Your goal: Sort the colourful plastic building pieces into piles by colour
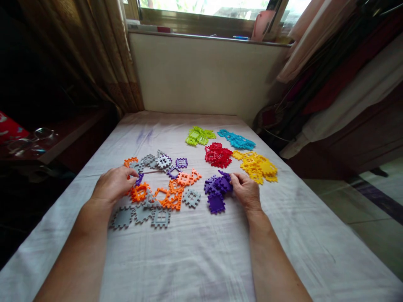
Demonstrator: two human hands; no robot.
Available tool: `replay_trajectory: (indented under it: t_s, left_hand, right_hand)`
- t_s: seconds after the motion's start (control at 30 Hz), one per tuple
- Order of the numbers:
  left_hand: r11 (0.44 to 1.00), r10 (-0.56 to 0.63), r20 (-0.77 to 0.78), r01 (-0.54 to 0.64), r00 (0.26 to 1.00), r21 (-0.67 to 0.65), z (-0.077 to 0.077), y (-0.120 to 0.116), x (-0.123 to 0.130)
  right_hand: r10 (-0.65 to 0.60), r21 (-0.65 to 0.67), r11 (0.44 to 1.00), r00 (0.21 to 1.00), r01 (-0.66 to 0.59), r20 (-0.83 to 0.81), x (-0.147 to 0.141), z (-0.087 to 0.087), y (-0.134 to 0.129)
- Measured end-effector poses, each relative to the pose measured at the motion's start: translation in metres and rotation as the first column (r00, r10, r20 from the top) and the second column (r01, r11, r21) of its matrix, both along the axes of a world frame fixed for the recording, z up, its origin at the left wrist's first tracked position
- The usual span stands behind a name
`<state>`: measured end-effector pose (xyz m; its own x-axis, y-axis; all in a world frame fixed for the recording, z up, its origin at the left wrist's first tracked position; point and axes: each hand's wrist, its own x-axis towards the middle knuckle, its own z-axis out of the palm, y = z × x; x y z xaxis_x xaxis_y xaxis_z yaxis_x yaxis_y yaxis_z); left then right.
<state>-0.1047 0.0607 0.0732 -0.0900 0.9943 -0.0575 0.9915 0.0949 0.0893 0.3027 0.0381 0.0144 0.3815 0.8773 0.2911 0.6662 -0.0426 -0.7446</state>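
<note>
Flat plastic interlocking pieces with notched edges lie on a pale bedsheet. My left hand (115, 183) is closed at the left side of a mixed group, its fingertips on a small purple piece (139, 179). Orange pieces (171, 195) and grey pieces (123, 218) surround it, with a few purple frames (181, 162) among them. To the right, my right hand (247, 189) pinches the edge of a purple interlocking piece (225, 179) on top of the purple pile (216, 203). My fingers partly hide both pieces.
Behind the purple pile lie separate piles of red (218, 155), yellow (260, 165), lime green (199, 135) and blue pieces (237, 139). A low wall (201, 75) and window stand beyond. A curtain (110, 54) hangs left; clothes (343, 96) hang right.
</note>
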Motion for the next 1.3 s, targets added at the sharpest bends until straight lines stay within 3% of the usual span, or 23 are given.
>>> replay_trajectory:
  t_s: [0.1, 0.3, 0.47, 0.7, 0.8, 0.87, 0.97, 1.07, 1.13, 1.2, 1.3]
  left_hand:
    - [0.993, -0.031, -0.020, 0.028, 0.999, -0.111, 0.001, 0.000, 0.000]
    - [0.997, -0.049, -0.069, 0.045, 0.996, -0.066, -0.004, 0.000, 0.010]
    - [0.998, -0.019, -0.044, 0.021, 0.999, 0.054, -0.008, -0.002, 0.037]
    - [0.994, -0.087, -0.030, 0.089, 0.996, 0.068, -0.010, -0.008, 0.065]
    - [0.988, -0.109, 0.037, 0.104, 0.993, 0.114, -0.005, -0.010, 0.067]
    - [0.980, -0.148, 0.165, 0.122, 0.975, 0.157, 0.000, -0.011, 0.069]
    - [0.974, -0.224, 0.474, 0.174, 0.852, 0.148, 0.005, -0.014, 0.082]
    - [0.958, -0.256, 0.753, 0.262, 0.606, 0.115, 0.003, -0.019, 0.105]
    - [0.944, -0.269, 0.838, 0.301, 0.476, 0.132, -0.002, -0.024, 0.122]
    - [0.937, -0.272, 0.870, 0.319, 0.410, 0.142, -0.007, -0.028, 0.136]
    - [0.928, -0.271, 0.878, 0.348, 0.395, 0.130, -0.013, -0.033, 0.148]
  right_hand:
    - [0.014, -0.010, 1.000, 1.000, -0.014, -0.007, 0.000, 0.002, 0.000]
    - [0.012, 0.002, 1.000, 1.000, -0.012, -0.013, -0.001, 0.003, 0.000]
    - [-0.001, 0.033, 0.999, 1.000, 0.001, -0.021, -0.001, 0.005, -0.001]
    - [0.006, 0.042, 0.999, 0.999, -0.004, -0.035, -0.003, 0.010, -0.002]
    - [0.027, 0.079, 0.997, 0.999, -0.024, -0.037, -0.007, 0.013, -0.004]
    - [0.049, 0.118, 0.992, 0.998, -0.045, -0.033, -0.013, 0.016, -0.005]
    - [0.157, 0.161, 0.975, 0.987, -0.151, -0.027, -0.026, 0.023, -0.010]
    - [0.365, 0.150, 0.923, 0.930, -0.355, -0.042, -0.042, 0.032, -0.017]
    - [0.484, 0.126, 0.872, 0.871, -0.472, -0.086, -0.051, 0.036, -0.021]
    - [0.561, 0.107, 0.828, 0.815, -0.551, -0.145, -0.057, 0.039, -0.024]
    - [0.609, 0.075, 0.787, 0.752, -0.612, -0.252, -0.054, 0.039, -0.024]
